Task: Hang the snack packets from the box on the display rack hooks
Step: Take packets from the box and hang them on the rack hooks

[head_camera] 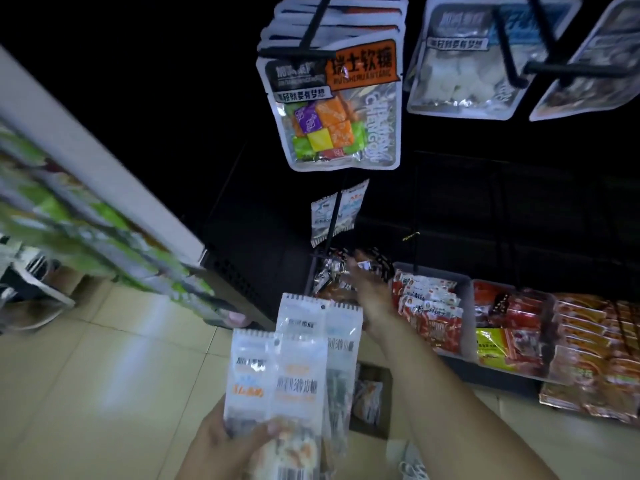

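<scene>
Nearest, left hand [221,434] gripping a fan of white snack packets [294,362], unhung. Below, box [372,403] on the floor with more packets inside. Farther, right hand [369,289] reaching toward the low hook [332,223], fingers blurred, grip unclear. Two packets [334,211] hung there already; most apparently left. Above, candy pouches [332,105] on the display rack.

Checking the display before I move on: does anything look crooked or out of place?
Mostly tidy. The small white packets on the low hook hang tilted, not straight like the candy bag above. The picture is blurred, so finer faults cannot be judged.
</scene>
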